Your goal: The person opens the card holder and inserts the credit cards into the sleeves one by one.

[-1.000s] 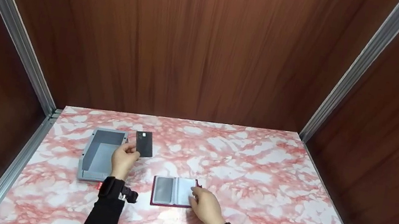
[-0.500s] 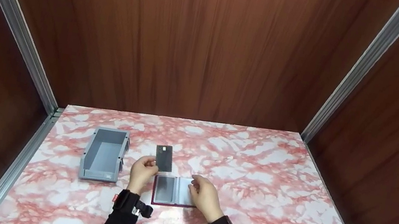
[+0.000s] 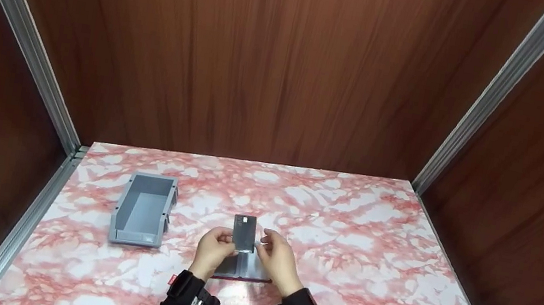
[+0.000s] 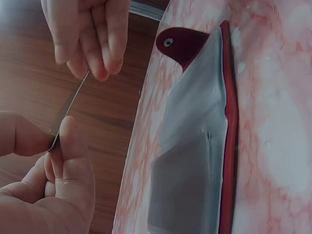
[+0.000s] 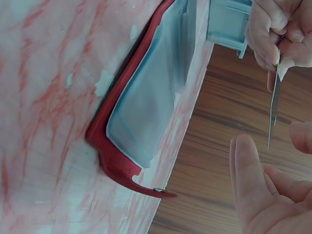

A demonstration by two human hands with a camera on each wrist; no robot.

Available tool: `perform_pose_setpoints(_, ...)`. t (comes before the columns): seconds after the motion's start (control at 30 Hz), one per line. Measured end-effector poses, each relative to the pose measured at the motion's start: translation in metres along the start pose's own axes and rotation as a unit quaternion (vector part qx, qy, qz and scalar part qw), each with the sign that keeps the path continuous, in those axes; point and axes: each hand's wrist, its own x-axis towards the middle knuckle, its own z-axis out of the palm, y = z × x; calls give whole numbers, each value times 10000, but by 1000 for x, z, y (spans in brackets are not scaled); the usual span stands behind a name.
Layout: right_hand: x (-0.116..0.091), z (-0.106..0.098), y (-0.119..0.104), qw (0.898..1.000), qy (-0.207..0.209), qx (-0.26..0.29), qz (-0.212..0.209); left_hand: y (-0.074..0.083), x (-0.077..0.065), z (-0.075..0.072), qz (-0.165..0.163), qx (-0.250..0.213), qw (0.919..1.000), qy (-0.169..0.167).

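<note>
My left hand (image 3: 213, 249) pinches a dark bank card (image 3: 244, 232) with a small light chip between thumb and fingers. The card is held up over an open red card holder (image 3: 257, 271) with clear plastic sleeves. On the other side, my right hand (image 3: 281, 264) is near the card's right edge, its thumb and fingers apart with a gap around the edge in the right wrist view. A red snap tab (image 4: 183, 46) sticks out from the holder's cover in the left wrist view. Both hands and the card partly hide the holder in the head view.
A grey plastic bin (image 3: 144, 208) stands at the left of the pink-and-white marbled table (image 3: 347, 231). Dark wood-grain panels (image 3: 265, 63) with metal corner posts rise behind and at both sides.
The left hand has brought the card from beside the grey bin rightward and nearer, to over the card holder. The right hand has lifted off the holder's right page towards the card.
</note>
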Motion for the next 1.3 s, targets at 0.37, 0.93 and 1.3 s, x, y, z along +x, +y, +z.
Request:
perform_pose_setpoints(0.37,3,0,-5,9986,-134,145,490,26,-21,13,17,166,9989,-432)
perform_pose_setpoints(0.93,5,-3,-4,9920,-243,900,851,27,-22,12,-95,174,9983,-546)
perform_pose_setpoints(1.3,3,0,4,9949,-82,603,805,0,-4,-8,475,1452,9877,322)
